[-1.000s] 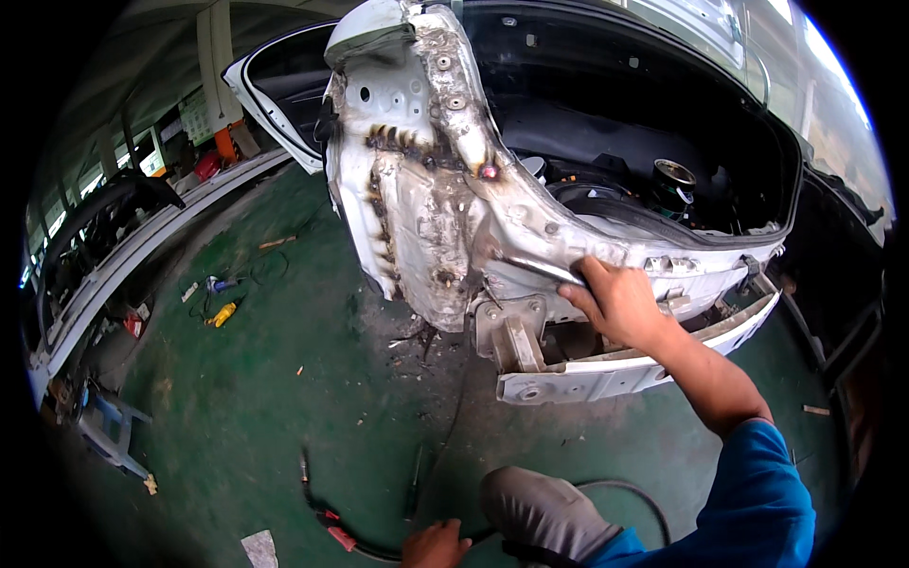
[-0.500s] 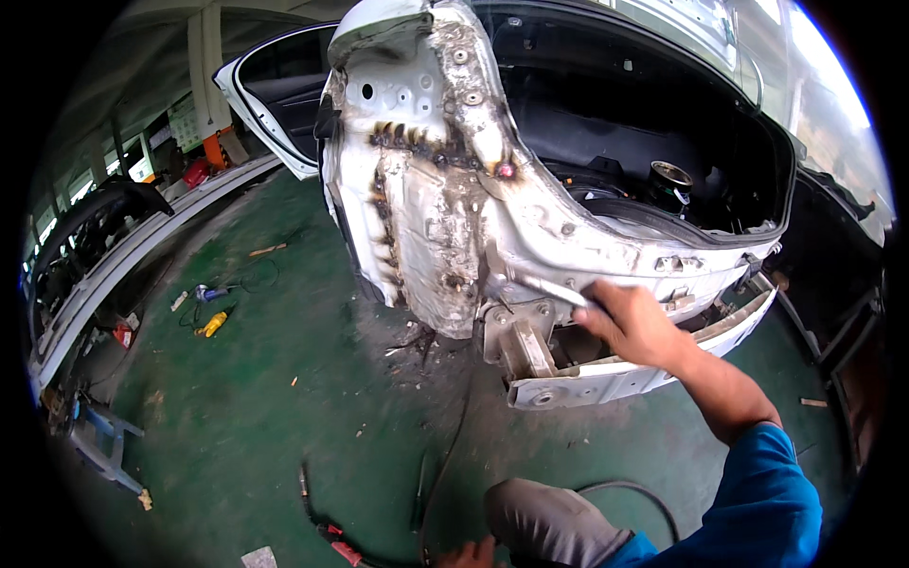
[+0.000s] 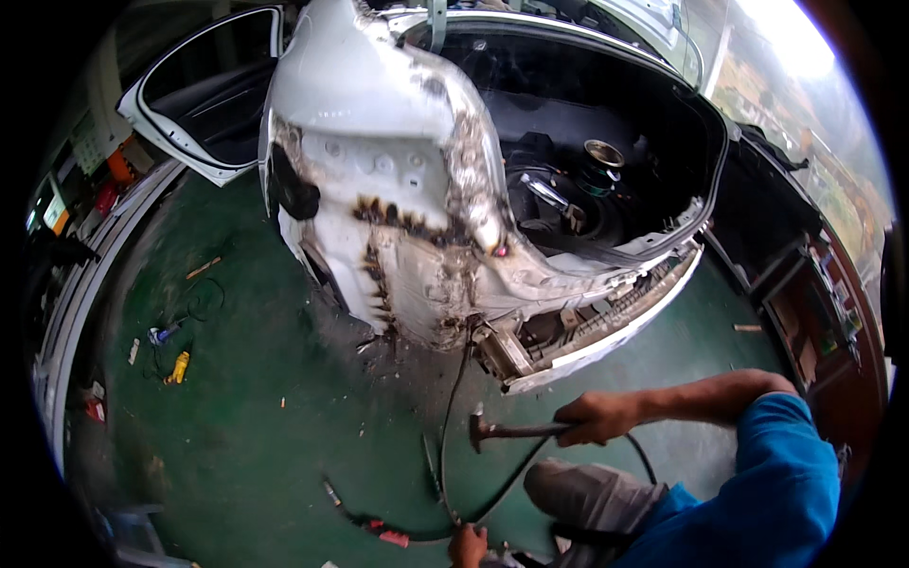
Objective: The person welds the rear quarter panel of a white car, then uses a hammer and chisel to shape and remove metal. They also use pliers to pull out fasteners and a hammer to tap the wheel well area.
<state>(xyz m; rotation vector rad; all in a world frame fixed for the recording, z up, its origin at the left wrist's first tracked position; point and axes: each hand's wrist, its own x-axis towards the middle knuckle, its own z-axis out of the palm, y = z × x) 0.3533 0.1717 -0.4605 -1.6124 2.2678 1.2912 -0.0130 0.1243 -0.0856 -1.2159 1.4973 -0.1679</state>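
Note:
My right hand is wrapped round the handle of a hammer, held level over the floor with its head to the left, apart from the car. Behind it stands the rear of a white car body, its outer corner panel stripped away. Dark scorched weld marks run across and down the bare metal, and one weld spot glows red. At the lower edge my left hand is closed on the black cable of a welding torch. That torch has a red handle and points to the left. Partly cut off, the left fingers show little.
The open boot holds a round can. Below it juts the bumper beam. Left on the green floor lie a yellow tool and a blue tool. An open car door stands far left; a cabinet stands right.
My right hand has drawn the hammer back from the car panel, towards me and down. The view has shifted, with more of the car's upper side showing. The torch appears further right.

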